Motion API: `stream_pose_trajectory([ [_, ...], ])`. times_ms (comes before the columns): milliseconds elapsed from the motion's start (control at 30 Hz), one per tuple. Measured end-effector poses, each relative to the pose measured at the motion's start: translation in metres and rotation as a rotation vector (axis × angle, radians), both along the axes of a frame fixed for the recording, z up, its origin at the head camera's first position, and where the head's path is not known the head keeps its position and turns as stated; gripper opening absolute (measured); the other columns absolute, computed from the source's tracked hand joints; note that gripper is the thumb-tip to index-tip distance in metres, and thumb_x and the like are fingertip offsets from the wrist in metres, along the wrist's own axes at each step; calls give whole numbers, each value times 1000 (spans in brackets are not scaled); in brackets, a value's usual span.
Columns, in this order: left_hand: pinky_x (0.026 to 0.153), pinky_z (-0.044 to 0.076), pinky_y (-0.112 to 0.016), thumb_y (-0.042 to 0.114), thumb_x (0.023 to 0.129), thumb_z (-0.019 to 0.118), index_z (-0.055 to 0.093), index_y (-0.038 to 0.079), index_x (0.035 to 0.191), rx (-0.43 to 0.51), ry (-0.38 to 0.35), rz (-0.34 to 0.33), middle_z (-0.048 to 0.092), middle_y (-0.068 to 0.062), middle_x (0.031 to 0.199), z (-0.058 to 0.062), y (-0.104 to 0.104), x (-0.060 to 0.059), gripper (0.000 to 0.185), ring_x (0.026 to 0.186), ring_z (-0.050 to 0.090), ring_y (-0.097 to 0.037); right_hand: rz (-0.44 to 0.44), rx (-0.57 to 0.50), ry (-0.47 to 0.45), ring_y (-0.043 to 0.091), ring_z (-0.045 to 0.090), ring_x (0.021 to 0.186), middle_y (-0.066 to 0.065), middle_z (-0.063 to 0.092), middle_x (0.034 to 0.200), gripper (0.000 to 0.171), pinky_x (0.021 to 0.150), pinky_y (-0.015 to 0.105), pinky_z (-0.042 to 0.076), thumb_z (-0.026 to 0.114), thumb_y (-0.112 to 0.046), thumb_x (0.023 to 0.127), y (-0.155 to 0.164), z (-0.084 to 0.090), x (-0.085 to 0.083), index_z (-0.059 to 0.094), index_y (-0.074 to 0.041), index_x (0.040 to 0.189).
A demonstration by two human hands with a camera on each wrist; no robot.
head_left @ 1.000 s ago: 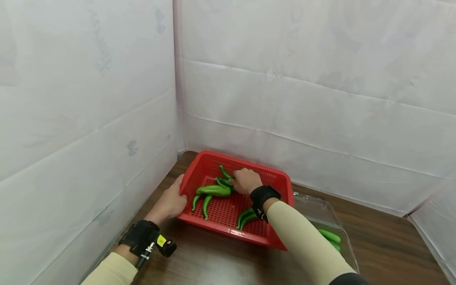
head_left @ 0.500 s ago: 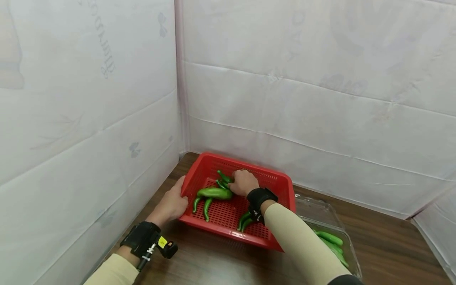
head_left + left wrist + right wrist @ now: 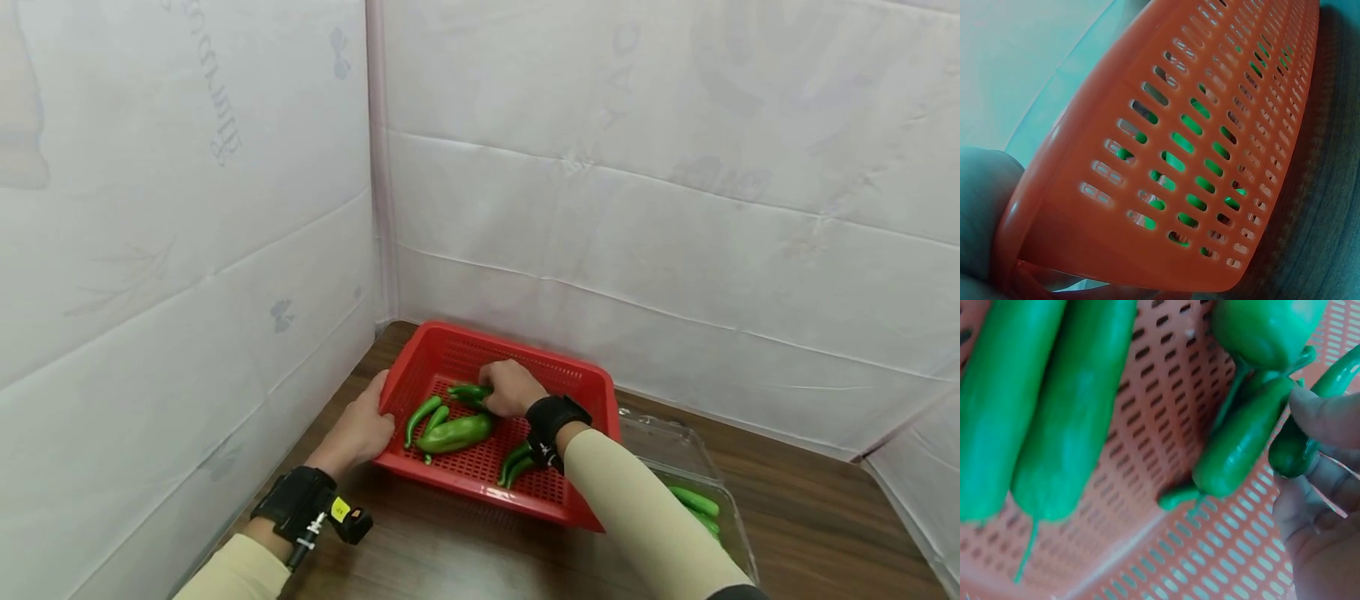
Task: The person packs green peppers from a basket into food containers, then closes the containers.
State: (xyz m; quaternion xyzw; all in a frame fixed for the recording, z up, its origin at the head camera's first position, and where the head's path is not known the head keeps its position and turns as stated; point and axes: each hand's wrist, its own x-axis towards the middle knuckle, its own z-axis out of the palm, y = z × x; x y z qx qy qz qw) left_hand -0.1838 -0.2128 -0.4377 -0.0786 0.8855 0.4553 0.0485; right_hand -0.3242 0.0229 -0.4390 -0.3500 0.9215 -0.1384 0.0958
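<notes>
While my left hand (image 3: 360,429) grips the red basket (image 3: 480,462) by its left rim, my right hand (image 3: 510,387) pinches a green pepper (image 3: 469,390).
The basket sits at the desk's (image 3: 810,508) far left corner; more peppers (image 3: 453,433) lie on its floor.

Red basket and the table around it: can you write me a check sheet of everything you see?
Surface: brown wooden table.
Job's things: red basket holding green peppers.
Clutter: clear plastic tray beside the basket, with more green peppers in it.
Hands: left hand grips the basket's left rim; right hand pinches a pepper inside.
Cables: nothing seen.
Surroundings: white sheet walls; black wrist cameras.
</notes>
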Motion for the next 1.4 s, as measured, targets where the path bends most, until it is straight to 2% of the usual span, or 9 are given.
stream_pose_trajectory([
  [100,97,55,-55,2,100,45,19,10,164,-6,4,0,58,-27,143,0,-1,-1,70,119,63,-36,31,-18,0,24,62,85,11,73,104,22,78,38,51,67,-4,91,4,7,0,71,-8,112],
  [233,98,54,-56,2,100,45,19,9,164,-18,0,1,57,-27,144,-1,-3,-3,70,120,63,-36,67,-31,9,23,66,95,11,74,112,30,84,39,54,69,-5,93,10,15,0,70,-8,123],
  [333,97,55,-57,2,99,45,18,9,164,-17,-3,-2,57,-28,144,-2,-4,-4,70,119,63,-37,88,-38,10,19,66,95,9,75,112,31,86,38,54,70,-9,95,13,20,1,71,-9,127],
  [467,96,56,-57,1,99,46,21,11,163,-7,-1,-5,57,-27,143,-4,-4,-6,69,116,63,-36,119,-55,-10,14,56,77,5,71,93,18,73,33,46,67,-15,101,18,25,3,73,-10,116],
  [633,95,56,-57,1,99,46,21,11,163,-4,-2,-15,57,-27,143,-3,-6,-9,69,116,64,-35,154,-70,16,11,53,73,0,68,89,13,72,31,43,66,-17,102,24,33,6,73,-9,110],
  [867,94,56,-56,2,99,46,21,10,163,-8,-7,-24,57,-27,143,-3,-8,-13,69,116,64,-36,210,-100,109,11,69,88,1,78,108,21,81,31,56,69,-13,99,38,47,8,76,-13,119],
  [967,96,55,-56,2,99,45,19,10,163,-19,-11,-24,56,-28,144,-3,-10,-15,69,119,64,-37,237,-105,149,11,70,87,3,79,108,21,80,30,57,71,-13,97,47,53,8,77,-13,118],
  [1067,97,55,-57,1,99,45,20,10,163,-24,-6,-26,56,-28,145,-3,-12,-16,70,120,63,-38,258,-91,179,8,67,81,3,80,105,18,76,26,54,72,-14,97,57,58,7,78,-13,113],
  [1400,99,54,-61,1,98,47,19,8,162,-16,-8,-30,54,-29,145,-5,-19,-20,70,119,62,-41,215,-10,212,3,49,65,-3,77,90,11,64,22,42,74,-12,95,88,72,4,79,-14,104],
])
